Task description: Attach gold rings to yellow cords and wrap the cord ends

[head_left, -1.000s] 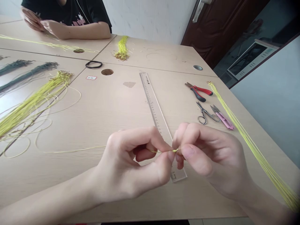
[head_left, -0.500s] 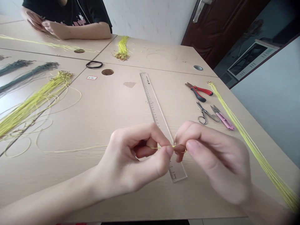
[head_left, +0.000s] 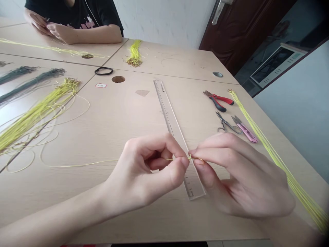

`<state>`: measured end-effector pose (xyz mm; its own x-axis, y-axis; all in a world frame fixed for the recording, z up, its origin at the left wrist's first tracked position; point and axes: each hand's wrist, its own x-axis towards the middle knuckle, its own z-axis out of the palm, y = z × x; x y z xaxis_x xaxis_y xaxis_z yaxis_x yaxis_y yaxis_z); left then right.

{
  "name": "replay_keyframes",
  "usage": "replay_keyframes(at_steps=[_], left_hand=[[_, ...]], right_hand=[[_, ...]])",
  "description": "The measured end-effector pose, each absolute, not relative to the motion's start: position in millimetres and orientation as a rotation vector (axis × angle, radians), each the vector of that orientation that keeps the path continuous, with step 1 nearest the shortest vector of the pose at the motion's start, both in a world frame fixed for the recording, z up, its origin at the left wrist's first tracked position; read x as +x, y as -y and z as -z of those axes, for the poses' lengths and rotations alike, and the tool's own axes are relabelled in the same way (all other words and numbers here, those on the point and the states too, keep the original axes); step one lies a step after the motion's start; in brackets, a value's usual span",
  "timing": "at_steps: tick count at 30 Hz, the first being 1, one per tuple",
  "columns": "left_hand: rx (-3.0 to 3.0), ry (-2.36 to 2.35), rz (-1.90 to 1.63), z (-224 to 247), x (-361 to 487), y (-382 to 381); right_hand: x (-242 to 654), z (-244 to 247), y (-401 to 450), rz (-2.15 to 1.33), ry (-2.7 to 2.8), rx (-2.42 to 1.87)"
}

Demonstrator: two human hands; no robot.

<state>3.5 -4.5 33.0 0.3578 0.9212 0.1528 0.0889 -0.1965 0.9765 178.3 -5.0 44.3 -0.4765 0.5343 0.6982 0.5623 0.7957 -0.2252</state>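
Your left hand (head_left: 150,169) pinches yellow cord (head_left: 169,159) above ruler (head_left: 177,128), probably steadying small knot (head_left: 190,157). Your right hand (head_left: 248,176) at gold loop (head_left: 200,159), beside knot; can't tell whether gripped.

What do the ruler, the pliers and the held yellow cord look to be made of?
Ruler: probably clear plastic, glossy; the tabletop shows through.
Pliers: grey, metallic-looking head; red and black grips, likely plastic or rubber, judging by their solid colour.
Yellow cord: perhaps textile, thin and pliable, as it lies in loose curves; too fine to tell fibre or finish.
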Motion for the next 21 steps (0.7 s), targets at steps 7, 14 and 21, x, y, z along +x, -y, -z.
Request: replay_keyframes(at_steps=[7,14,21], left_hand=[[1.590,-0.911,-0.999,-31.3,2.7,4.2],[1.600,-0.920,-0.991,-31.5,2.8,6.6],[1.591,-0.925,-0.985,-31.4,3.2,5.1]], right_hand=[[180.8,-45.7,4.4,0.068,2.212,-0.779],[183.8,-47.9,4.2,0.058,2.272,-0.789],[185.0,-46.5,3.3,0.053,2.268,-0.756]])
